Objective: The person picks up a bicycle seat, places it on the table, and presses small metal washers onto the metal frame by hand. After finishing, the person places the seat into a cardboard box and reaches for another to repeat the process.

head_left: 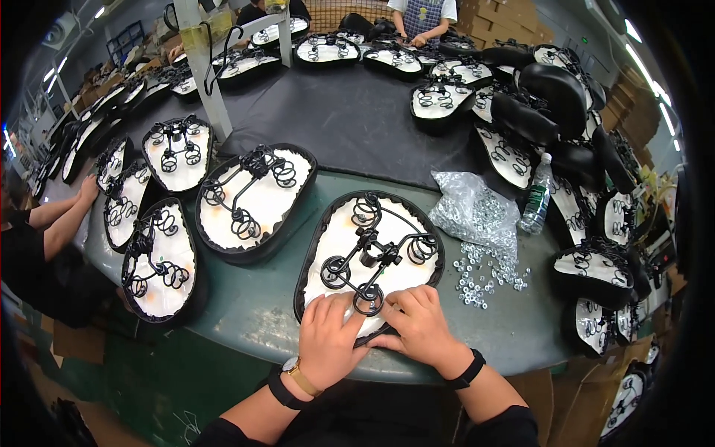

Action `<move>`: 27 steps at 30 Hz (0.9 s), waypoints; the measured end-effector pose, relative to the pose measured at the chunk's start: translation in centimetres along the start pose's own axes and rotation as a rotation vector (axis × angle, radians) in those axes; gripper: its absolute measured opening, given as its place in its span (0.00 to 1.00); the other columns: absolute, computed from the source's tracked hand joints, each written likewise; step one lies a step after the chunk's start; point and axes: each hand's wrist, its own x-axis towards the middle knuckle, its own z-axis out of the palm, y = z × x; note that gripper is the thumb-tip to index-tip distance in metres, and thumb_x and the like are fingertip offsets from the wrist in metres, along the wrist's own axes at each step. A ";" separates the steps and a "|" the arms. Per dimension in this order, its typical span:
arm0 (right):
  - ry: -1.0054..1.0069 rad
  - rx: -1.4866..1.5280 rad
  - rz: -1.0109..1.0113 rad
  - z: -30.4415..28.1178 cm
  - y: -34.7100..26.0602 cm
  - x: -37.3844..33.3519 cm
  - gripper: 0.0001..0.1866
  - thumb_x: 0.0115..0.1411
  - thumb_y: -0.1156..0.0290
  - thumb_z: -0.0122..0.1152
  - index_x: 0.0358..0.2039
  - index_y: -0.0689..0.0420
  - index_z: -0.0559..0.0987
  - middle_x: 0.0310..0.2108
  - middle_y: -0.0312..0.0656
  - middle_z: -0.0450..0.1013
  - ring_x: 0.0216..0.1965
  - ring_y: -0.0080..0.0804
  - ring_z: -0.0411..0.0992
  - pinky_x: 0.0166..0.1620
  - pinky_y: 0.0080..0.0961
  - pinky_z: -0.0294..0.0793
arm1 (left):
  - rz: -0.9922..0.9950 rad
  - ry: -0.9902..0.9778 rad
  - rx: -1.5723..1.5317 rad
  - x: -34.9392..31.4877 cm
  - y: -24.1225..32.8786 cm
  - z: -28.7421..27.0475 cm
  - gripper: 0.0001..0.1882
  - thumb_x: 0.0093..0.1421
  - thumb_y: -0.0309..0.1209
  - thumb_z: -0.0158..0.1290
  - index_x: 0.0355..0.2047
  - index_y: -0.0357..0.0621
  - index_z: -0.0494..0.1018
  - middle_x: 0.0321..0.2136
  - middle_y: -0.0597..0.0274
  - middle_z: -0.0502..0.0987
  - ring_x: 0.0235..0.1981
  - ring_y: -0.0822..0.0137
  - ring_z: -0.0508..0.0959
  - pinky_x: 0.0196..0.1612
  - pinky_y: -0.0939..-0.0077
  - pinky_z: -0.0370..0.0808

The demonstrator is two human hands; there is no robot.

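Worn on the worker's head, the left of two side-by-side fisheye cameras looks down and outward across a green worktable [246, 316] from the near edge. The left hand [328, 337] and right hand [419, 326] appear close, low in the center, with forearms [262, 412] rising from the lower edge. A co-worker in a checked apron [424, 16] stands far off at top; strip lights [632, 30] curve along the dark, rounded rim.

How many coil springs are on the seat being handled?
4 on the seat: a far spring, a right spring, a left spring, and a near spring between the left hand and right hand. None seems hidden.
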 end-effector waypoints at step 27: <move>-0.121 -0.253 0.739 -3.3 3.4 -10.6 0.27 0.60 0.67 0.67 0.61 0.52 0.77 0.40 0.43 0.71 0.43 0.46 0.74 0.41 0.44 0.79 | 0.258 -0.026 -0.087 -3.4 -1.2 -1.6 0.13 0.46 0.31 0.68 0.30 0.49 0.76 0.29 0.62 0.74 0.38 0.55 0.75 0.52 0.54 0.69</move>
